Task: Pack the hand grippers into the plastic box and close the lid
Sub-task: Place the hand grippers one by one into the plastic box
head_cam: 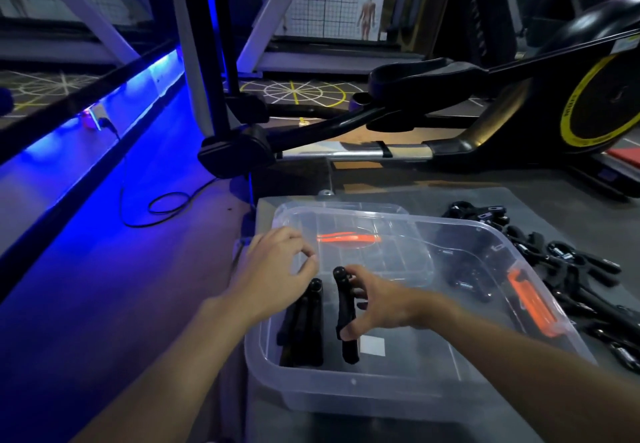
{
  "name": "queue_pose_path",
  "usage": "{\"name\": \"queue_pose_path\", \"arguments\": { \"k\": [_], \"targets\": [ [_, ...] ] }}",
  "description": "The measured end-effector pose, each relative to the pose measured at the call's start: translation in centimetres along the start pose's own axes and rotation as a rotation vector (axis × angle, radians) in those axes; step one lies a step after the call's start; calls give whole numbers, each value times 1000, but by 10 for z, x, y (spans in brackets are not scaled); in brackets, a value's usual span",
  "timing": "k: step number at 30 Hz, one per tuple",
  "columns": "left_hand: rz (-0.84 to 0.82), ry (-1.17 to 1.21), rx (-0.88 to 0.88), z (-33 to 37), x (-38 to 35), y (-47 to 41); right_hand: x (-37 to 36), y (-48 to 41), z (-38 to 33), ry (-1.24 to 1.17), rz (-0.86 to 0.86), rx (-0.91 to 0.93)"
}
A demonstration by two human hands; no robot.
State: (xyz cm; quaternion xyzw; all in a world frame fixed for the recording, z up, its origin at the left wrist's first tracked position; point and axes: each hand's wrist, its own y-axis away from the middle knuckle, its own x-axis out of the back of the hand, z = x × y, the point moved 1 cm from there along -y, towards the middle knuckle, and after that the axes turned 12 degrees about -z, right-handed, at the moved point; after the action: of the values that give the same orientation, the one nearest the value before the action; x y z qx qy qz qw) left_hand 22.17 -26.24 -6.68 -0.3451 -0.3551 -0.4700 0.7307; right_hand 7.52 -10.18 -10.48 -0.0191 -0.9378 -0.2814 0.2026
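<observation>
While the right hand (377,307) pinches one hand gripper (346,318) inside the plastic box (346,394), beside packed grippers (304,324) at its near-left corner, the left hand (277,269) hovers loosely curled, empty — most loose grippers (571,269) lie on the counter (540,200); lid (346,207) off.

The right hand (377,304) reaches into the plastic box (381,383) and holds one hand gripper (346,318) inside it. Just left of that hand a second gripper (304,324) lies in the box, near the left hand (277,269). Beyond both hands lies the lid (346,214) (partly behind the box's far wall). Right of the right hand, outside the box, a heap of grippers (571,269) lies on the table (519,200).
</observation>
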Motion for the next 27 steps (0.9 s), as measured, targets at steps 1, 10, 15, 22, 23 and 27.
{"name": "queue_pose_path", "arguments": {
  "k": [1,10,15,22,23,27],
  "targets": [
    [-4,-24,-6,-1,-2,-1,0,-7,3,8,-7,-8],
    [25,-29,-28,-3,-6,-4,-3,-45,23,-34,-93,-45],
    [38,-32,-35,-3,-6,-4,-11,-54,25,-88,-131,-36],
    [52,-38,-40,-5,-8,-3,-14,-52,25,-124,-125,0],
    [50,-42,-40,-5,-8,-3,-14,-52,25,-114,-123,0],
    [47,-53,-39,-5,-8,-3,-14,-49,24,-83,-127,-13]
  ]
}}
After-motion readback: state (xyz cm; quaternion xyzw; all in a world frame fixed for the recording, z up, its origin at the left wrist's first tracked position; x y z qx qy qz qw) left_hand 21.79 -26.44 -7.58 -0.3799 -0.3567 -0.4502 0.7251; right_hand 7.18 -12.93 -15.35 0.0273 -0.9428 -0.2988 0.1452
